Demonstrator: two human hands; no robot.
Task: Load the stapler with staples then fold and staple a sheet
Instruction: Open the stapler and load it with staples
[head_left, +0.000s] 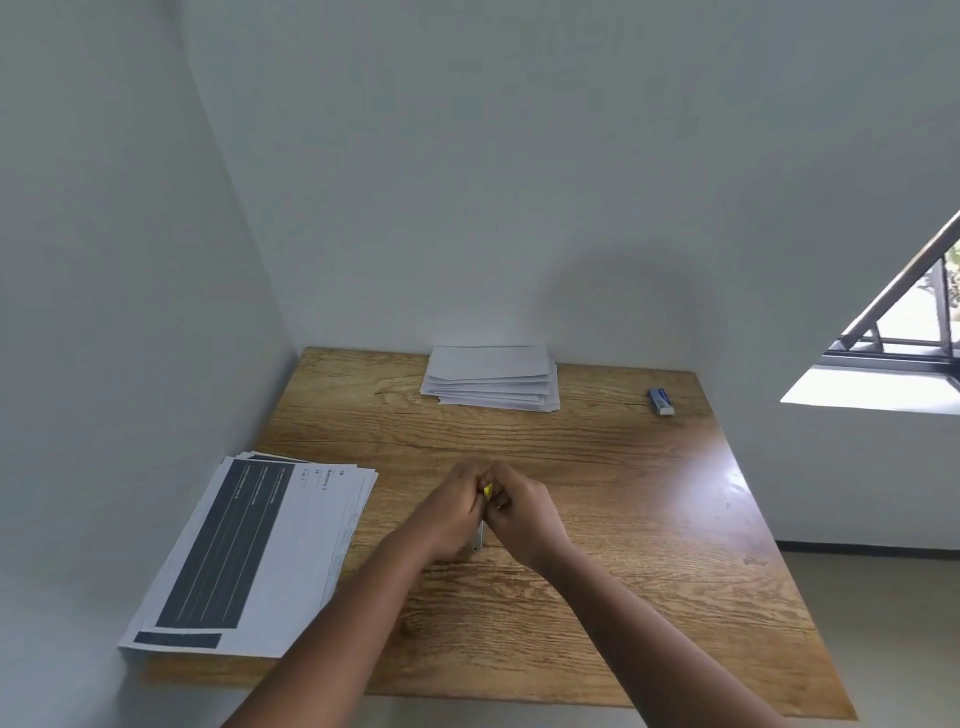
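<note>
1. Head view: my left hand and my right hand are brought together over the middle of the wooden table, knuckles almost touching.
2. Between them I hold the stapler. Only a sliver of its yellow body shows at the top of the gap, with a thin metal part sticking out below, toward me.
3. The fingers of my left hand are curled round the stapler from the left side. The fingers of my right hand are curled against it from the right. Whether my right fingertips pinch the yellow part or the metal part, I cannot tell, since the backs of my hands hide them.
4. I cannot tell whether the stapler rests on the table or is lifted just off it.
5. At the left edge of the table, near my left forearm, lies a stack of printed sheets with a large dark block on the top page. The stack overhangs the table's left edge and its near edge.
6. At the far edge, against the wall, sits a pile of folded white sheets, well apart from my hands.
7. At the far right corner lies a small blue and white staple box, lying flat, well apart from everything else.
</note>
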